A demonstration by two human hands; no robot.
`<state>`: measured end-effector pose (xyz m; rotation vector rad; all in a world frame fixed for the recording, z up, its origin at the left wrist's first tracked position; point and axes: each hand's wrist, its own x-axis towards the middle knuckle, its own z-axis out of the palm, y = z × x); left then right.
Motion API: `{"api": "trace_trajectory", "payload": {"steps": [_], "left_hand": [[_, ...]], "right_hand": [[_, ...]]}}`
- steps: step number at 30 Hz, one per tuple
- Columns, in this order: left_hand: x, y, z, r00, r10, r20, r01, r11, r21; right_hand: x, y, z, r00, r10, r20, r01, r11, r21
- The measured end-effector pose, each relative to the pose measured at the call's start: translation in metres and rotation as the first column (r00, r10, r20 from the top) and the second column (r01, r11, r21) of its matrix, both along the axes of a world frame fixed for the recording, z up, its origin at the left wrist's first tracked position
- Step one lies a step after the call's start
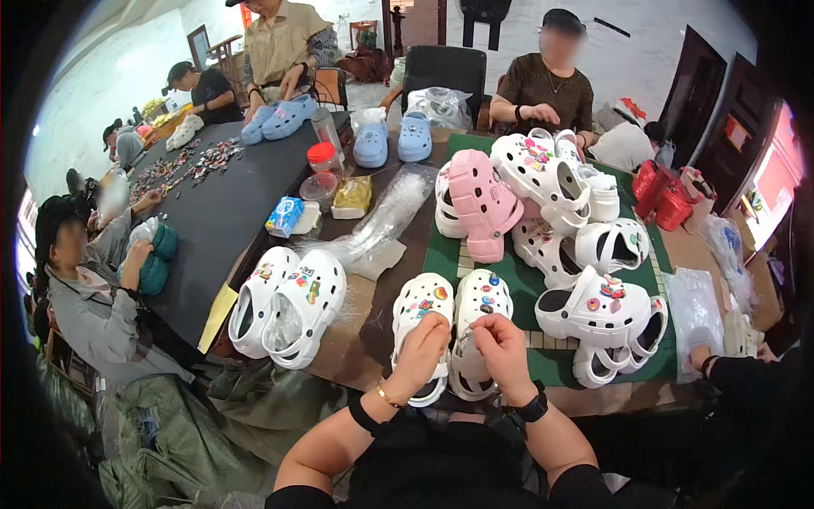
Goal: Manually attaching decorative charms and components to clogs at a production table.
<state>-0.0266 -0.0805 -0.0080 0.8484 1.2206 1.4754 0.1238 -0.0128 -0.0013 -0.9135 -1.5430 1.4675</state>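
Two white clogs with small coloured charms lie side by side at the table's near edge. My left hand [421,352] rests its fingers on the left clog [421,307]. My right hand [502,349] is closed, with its fingertips pinching at the right clog [480,299] near its middle. A gold bracelet and a dark band sit on my left wrist, a black watch on my right. What the right fingertips pinch is too small to make out.
Another white clog pair [288,310] lies to the left. A heap of white clogs [593,314] and a pink clog [482,204] sits on a green mat [441,254] to the right. Plastic bags, blue clogs [392,140], a red-lidded jar and several seated people surround the table.
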Motion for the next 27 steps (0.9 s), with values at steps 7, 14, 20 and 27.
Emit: {"api": "trace_trajectory", "payload": {"steps": [7,14,20,27], "left_hand": [[0.007,-0.002,-0.004,0.974,0.067,-0.214,-0.044,0.993,0.112],[0.008,-0.004,0.001,0.951,0.054,-0.306,-0.016,0.992,0.125],[0.008,-0.004,0.001,0.937,0.054,-0.345,-0.015,0.993,0.116],[0.007,-0.004,0.001,0.925,0.058,-0.375,-0.013,0.993,0.121]], "right_hand": [[-0.001,-0.002,0.004,0.999,0.005,0.033,-0.007,0.999,0.039],[-0.001,0.0,-0.004,0.999,-0.011,-0.047,0.011,1.0,0.018],[-0.002,-0.001,-0.001,0.994,-0.031,-0.108,0.027,0.999,-0.033],[-0.001,-0.003,0.002,0.998,-0.017,-0.055,0.015,0.999,-0.037]]}}
